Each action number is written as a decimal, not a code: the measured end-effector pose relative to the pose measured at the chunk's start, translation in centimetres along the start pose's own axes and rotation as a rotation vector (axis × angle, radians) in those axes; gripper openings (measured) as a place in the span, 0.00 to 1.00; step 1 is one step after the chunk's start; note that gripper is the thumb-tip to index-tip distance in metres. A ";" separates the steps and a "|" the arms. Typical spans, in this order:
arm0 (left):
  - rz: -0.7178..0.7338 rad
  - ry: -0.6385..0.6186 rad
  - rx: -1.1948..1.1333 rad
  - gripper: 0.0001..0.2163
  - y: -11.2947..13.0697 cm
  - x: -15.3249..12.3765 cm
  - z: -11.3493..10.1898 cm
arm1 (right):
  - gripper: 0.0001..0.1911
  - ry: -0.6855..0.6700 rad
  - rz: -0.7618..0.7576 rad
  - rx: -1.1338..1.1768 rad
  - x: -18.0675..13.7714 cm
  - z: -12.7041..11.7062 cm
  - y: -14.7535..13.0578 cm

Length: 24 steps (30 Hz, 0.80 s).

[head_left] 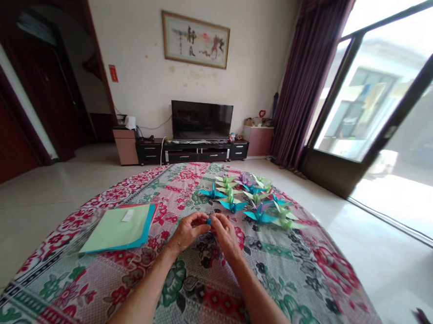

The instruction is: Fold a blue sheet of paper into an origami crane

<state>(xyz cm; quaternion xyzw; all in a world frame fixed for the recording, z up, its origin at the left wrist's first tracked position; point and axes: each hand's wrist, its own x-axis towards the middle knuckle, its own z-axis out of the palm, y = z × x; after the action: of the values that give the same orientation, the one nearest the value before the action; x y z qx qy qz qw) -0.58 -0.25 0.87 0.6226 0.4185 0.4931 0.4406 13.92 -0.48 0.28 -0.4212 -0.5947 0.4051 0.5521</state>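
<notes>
Just short of the folded cranes, my left hand (187, 232) and my right hand (227, 235) meet over the table with fingertips pinched together. Between them is a small piece of folded blue paper (209, 221), mostly covered by the fingers. Its exact shape is hidden. Beyond my hands stand several paper cranes in blue, green and purple. Among the nearest are a blue crane (260, 215), another blue crane (233, 206) and a pale green crane (288, 220). To the left lies a stack of square paper, with a light green sheet (115, 229) over blue and red ones.
A small white slip (128, 216) rests on the paper stack. The round table wears a flowered cloth (223, 299). Across the room are a television (201, 121) on a low black cabinet (187, 155), a purple curtain (302, 84) and glass doors at right.
</notes>
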 end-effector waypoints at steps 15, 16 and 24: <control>-0.018 0.024 0.052 0.15 -0.2 -0.1 0.0 | 0.12 0.095 -0.146 -0.326 -0.3 0.7 0.2; -0.021 0.021 0.052 0.15 -0.1 -0.2 0.1 | 0.12 0.090 -0.142 -0.326 -0.3 0.7 0.1; -0.090 0.049 -0.016 0.17 0.6 -0.2 0.0 | 0.15 0.091 -0.127 -0.270 -0.2 0.8 0.4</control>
<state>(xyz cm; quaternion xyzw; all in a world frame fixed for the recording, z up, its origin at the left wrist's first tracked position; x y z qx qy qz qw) -0.52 -0.63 1.37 0.5873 0.4528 0.4912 0.4568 13.12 -0.60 -0.18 -0.4712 -0.6435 0.2660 0.5414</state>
